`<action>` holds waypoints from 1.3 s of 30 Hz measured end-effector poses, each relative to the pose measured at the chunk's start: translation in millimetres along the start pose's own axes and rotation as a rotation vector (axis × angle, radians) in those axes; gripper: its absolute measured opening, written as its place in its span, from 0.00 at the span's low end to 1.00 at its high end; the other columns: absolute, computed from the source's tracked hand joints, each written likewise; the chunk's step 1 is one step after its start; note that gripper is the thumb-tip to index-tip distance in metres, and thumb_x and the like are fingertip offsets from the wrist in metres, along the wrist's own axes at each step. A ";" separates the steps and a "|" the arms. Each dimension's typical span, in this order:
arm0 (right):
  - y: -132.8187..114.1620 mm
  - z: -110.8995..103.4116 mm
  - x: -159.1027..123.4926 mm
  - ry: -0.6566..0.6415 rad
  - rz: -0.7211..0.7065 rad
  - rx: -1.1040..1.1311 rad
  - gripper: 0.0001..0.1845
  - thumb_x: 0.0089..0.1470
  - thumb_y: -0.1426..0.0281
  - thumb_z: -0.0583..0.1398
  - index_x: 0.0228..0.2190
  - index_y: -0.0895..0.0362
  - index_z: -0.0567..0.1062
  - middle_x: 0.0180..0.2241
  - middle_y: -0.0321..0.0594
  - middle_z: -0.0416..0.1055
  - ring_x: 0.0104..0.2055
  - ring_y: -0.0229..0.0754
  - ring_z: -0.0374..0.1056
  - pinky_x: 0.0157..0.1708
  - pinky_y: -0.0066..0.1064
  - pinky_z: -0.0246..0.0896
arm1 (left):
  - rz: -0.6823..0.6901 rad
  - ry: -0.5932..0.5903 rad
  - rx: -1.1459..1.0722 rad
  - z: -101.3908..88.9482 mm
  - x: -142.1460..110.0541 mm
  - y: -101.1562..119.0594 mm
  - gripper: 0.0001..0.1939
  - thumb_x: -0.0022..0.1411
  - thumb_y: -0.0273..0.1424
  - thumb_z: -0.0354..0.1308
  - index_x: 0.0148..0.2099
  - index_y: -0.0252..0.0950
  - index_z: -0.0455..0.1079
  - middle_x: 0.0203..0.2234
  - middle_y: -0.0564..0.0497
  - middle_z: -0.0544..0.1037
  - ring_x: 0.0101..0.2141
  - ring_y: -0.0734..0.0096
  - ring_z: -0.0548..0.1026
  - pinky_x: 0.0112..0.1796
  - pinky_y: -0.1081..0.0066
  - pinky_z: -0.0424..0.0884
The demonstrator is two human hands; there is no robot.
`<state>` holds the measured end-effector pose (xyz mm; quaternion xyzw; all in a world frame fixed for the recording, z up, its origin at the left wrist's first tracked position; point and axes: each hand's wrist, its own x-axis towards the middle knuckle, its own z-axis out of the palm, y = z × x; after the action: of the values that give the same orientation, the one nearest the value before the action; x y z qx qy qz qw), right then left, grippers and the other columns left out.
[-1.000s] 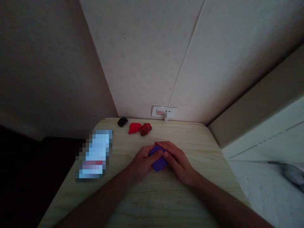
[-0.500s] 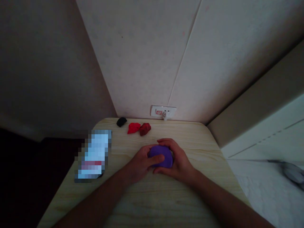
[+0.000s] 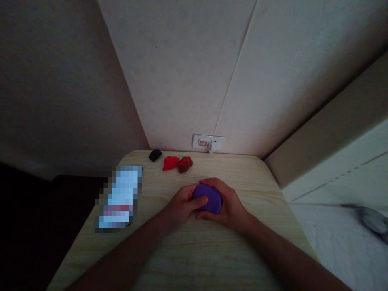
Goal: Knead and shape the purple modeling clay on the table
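A smooth, flattened purple lump of modelling clay [image 3: 212, 199] is held between my two hands over the middle of the wooden table. My left hand [image 3: 182, 204] grips it from the left, its thumb lying across the top face. From the right, my right hand [image 3: 229, 204] curves around it, with fingers along the far edge and the thumb along the near one. The clay's underside and some left fingertips are hidden. Beyond my hands lie a bright red lump [image 3: 171, 163], a dark red lump [image 3: 185, 164] touching or nearly touching it, and a small black lump [image 3: 155, 155].
On the table's [image 3: 257, 178] left side lies a phone-like device [image 3: 119, 196] with a blurred-out screen. A wall socket [image 3: 208, 142] with a plug sits just above the back edge. White quilted fabric [image 3: 330, 242] is off to the right, beside a pale panel.
The purple clay has shifted slightly right and turned a little in my hands, its outline now squarer. My right-hand fingers have moved slightly along its far edge. The other lumps stay put.
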<state>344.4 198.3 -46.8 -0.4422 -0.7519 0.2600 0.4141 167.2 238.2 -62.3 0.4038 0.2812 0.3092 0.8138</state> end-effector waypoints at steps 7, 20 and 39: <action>3.1 -4.8 2.3 -0.034 -0.082 0.004 0.58 0.35 0.51 0.76 0.64 0.52 0.62 0.59 0.53 0.66 0.61 0.58 0.64 0.60 0.49 0.62 | 0.077 0.023 0.145 0.3 1.4 1.3 0.21 0.50 0.35 0.74 0.43 0.31 0.73 0.30 0.53 0.76 0.31 0.73 0.71 0.34 0.73 0.69; 2.0 -12.0 6.8 -0.122 -0.002 0.255 0.52 0.36 0.48 0.74 0.62 0.48 0.69 0.60 0.49 0.68 0.61 0.57 0.66 0.61 0.52 0.60 | 0.013 -0.079 0.104 -5.6 -1.6 3.3 0.23 0.51 0.33 0.74 0.48 0.32 0.74 0.33 0.49 0.80 0.31 0.69 0.76 0.35 0.70 0.72; 2.0 -3.5 4.5 -0.081 0.217 0.655 0.42 0.31 0.52 0.77 0.48 0.51 0.77 0.54 0.47 0.73 0.52 0.54 0.73 0.51 0.45 0.70 | -0.073 -0.221 -0.033 -4.1 -2.7 10.7 0.27 0.48 0.32 0.76 0.50 0.31 0.76 0.40 0.43 0.81 0.36 0.65 0.79 0.37 0.70 0.74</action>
<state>347.1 203.3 -44.7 -0.3526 -0.5929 0.5475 0.4737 159.6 243.4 -54.9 0.4116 0.1990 0.2377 0.8570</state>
